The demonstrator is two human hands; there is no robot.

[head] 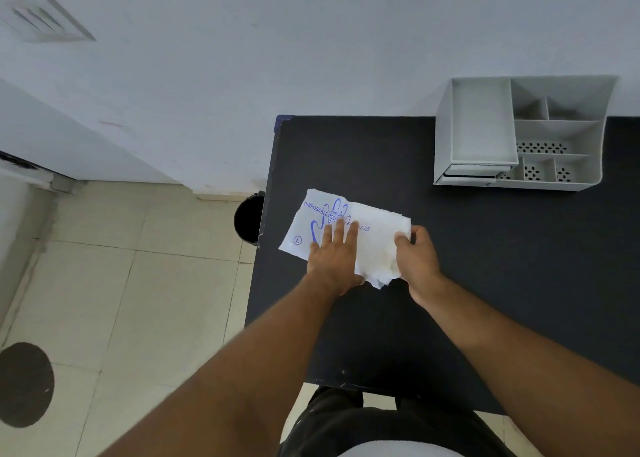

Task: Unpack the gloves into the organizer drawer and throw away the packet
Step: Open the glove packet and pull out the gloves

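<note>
Tabletop point(450, 300): dark surface, carrying 2 items, the glove packet and the organizer.

Glove packet point(374, 228): lay flat near the tabletop's left edge, roughly midway between its far and near edges; white with blue print, its right end crumpled and apparently opened.

Left hand point(334, 255): grip released, palm and fingers spread flat on the packet's left half, pinning it to the tabletop.

Right hand point(417, 259): grip clenched on the packet's right end, fingers curled over the crumpled edge. Whether it gripped the gloves inside or only the wrapper could not be told.

Organizer point(561, 134): grey, stood at the far right of the tabletop against the wall, well apart from the packet.

Organizer drawer point(481, 124): stood pulled out on the organizer's left side; interior showed no contents.

Bin point(249, 219): dark, on the floor, just beside the tabletop's left edge, close to the packet.

Progress: judged early. No gloves were seen outside the packet, none in the drawer, and the packet was not discarded.

Remaining: draw the gloves out, carry them across to the drawer, then drop the empty packet in the bin.

Risk: thin gloves may come out in a clump or drag the wrapper along unless the left hand holds firm.
</note>
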